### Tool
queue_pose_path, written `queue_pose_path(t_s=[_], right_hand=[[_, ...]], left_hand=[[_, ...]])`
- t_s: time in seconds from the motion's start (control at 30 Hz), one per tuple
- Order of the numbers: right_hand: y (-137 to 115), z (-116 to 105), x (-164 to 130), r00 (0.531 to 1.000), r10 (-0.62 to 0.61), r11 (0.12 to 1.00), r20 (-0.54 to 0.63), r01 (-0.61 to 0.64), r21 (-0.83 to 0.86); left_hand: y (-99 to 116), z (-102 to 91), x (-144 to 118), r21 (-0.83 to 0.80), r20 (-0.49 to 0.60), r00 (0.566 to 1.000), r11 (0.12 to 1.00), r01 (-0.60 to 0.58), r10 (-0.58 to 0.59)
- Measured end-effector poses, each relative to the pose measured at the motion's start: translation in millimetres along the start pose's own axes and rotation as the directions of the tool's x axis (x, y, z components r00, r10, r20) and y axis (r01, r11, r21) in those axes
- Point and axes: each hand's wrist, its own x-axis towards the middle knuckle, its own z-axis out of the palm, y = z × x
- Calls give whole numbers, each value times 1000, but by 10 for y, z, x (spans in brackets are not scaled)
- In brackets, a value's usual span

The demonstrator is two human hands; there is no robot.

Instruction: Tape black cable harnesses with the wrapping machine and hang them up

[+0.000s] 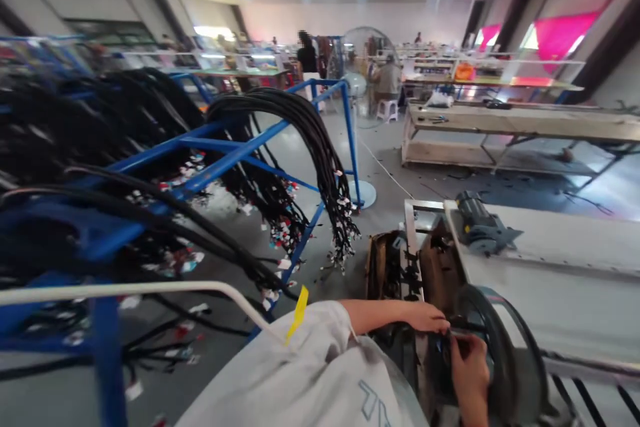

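My left hand (427,317) reaches across from my pale shirt and has its fingertips closed, close to the left rim of a large dark wheel-shaped machine part (507,353). Just below it, my right hand (470,370) is pinched, thumb and fingers together, in front of the same part. The fingertips of both hands almost meet around something small and dark; it is too small and shadowed to name. Over my shoulder lies a thick white cable (150,290) with a yellow tag (299,313) on it.
Blue metal racks (200,177) carry bundles of black wire harnesses (320,147) with connectors dangling at left. A grey clamp-like device (483,223) sits on a white bench (555,273) at right. Behind stand a fan (363,57), long tables (525,120) and several people.
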Motion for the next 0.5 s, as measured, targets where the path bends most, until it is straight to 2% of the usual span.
queue_pose_path(t_s=[0.2, 0.3, 0.4, 0.5], right_hand=[[-285, -101, 216, 995, -76, 997, 59, 77, -28], [-404, -132, 241, 985, -133, 989, 107, 139, -55], [-363, -143, 225, 973, -215, 971, 88, 222, -93], [-256, -80, 239, 941, -337, 927, 38, 338, -165]], left_hand=[[-145, 121, 166, 152, 110, 993, 987, -52, 35], [-169, 157, 178, 170, 107, 994, 984, -56, 38], [-132, 145, 135, 201, 91, 995, 977, -65, 48], [-15, 170, 69, 353, 27, 999, 935, -39, 32]])
